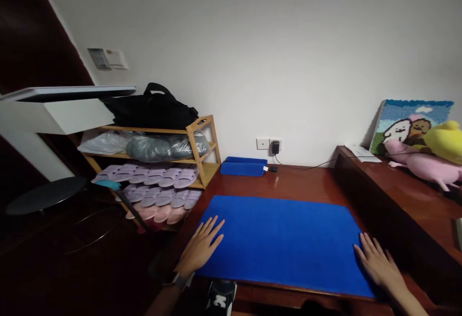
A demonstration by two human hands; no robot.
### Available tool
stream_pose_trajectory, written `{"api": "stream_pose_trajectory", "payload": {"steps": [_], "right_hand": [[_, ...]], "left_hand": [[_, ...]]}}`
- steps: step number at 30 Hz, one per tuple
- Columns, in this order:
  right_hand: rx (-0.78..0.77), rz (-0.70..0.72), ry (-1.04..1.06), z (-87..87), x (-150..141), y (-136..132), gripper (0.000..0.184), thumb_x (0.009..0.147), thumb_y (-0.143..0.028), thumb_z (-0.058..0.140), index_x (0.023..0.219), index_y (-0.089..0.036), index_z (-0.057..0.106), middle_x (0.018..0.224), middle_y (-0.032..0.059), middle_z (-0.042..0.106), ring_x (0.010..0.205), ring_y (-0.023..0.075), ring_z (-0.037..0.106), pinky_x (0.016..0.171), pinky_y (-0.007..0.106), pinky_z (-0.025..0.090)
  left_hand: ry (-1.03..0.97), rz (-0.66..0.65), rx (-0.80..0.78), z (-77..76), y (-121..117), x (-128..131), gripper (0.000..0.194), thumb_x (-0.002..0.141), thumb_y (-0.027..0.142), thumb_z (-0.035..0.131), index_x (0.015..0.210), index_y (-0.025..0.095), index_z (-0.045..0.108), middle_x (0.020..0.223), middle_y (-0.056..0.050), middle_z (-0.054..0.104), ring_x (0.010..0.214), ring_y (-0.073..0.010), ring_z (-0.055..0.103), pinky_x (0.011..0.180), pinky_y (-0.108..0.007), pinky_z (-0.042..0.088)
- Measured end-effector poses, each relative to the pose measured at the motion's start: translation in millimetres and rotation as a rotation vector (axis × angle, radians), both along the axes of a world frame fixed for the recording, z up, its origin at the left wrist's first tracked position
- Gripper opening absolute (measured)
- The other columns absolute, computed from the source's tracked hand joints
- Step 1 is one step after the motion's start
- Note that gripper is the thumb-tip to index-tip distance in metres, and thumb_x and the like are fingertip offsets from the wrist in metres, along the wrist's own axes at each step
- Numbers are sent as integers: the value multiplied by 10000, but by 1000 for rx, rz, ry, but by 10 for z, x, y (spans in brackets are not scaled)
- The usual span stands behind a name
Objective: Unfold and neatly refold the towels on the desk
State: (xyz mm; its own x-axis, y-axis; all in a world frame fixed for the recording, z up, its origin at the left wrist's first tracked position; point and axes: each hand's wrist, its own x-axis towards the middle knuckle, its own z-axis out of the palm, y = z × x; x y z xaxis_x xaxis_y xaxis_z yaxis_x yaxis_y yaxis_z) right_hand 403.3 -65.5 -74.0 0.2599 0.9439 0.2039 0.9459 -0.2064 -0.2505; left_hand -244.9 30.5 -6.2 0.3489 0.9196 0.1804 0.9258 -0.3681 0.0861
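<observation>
A flat blue cloth (285,239) lies spread on the dark red wooden table (303,181). My left hand (202,243) rests palm down over the cloth's left edge, its fingers stretched out and apart. Over on the right edge, my right hand (378,260) lies flat with straight fingers. Neither hand grips anything. Beyond the cloth, near the wall, sits a folded blue cloth (243,167) with a small white tag.
A wooden rack (201,162) left of the table holds lilac slippers (180,177) and a black bag (155,109). A black plug (275,147) sits in the wall socket, its cable trailing right. Plush toys (426,164) and a picture (393,113) occupy the raised right surface.
</observation>
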Motion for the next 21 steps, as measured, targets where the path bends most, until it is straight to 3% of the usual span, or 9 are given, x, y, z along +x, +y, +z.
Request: {"api": "stream_pose_trajectory", "payload": {"steps": [3, 8, 11, 16, 21], "right_hand": [[-42, -45, -52, 175, -18, 303, 791, 862, -614, 232, 1463, -203, 539, 1574, 115, 456, 1491, 350, 338, 1192, 608, 296], [-113, 139, 28, 420, 167, 997, 756, 924, -589, 232, 1507, -183, 490, 1621, 86, 381, 1521, 292, 279, 1235, 510, 263], [-140, 171, 85, 306, 353, 1221, 749, 913, -600, 282, 1499, -187, 502, 1603, 84, 413, 1514, 282, 297, 1245, 483, 259], [-26, 153, 157, 37, 508, 1252, 723, 933, -607, 272, 1480, -207, 524, 1585, 67, 447, 1517, 266, 297, 1260, 485, 228], [43, 146, 274, 99, 490, 1228, 739, 937, -580, 263, 1439, -124, 556, 1544, 120, 497, 1479, 258, 383, 1259, 459, 235]], "left_hand": [[24, 2, -13, -13, 19, -9, 542, 1057, 523, 376, 1576, 369, 348, 1640, -29, 350, 1511, -256, 322, 1227, -520, 277], [47, -33, 36, -78, 47, -65, 532, 1053, 488, 404, 1571, 379, 356, 1617, -27, 397, 1492, -270, 364, 1199, -520, 335], [50, -50, 46, -89, 54, -92, 536, 1058, 460, 405, 1582, 386, 321, 1610, -23, 412, 1488, -263, 373, 1191, -518, 351], [38, -33, 12, -37, 56, -62, 553, 1048, 486, 429, 1582, 405, 307, 1621, -16, 398, 1488, -258, 373, 1200, -513, 338], [56, -14, 42, -9, 27, -75, 552, 1044, 493, 405, 1578, 364, 351, 1636, -31, 374, 1502, -268, 346, 1223, -555, 274]]}}
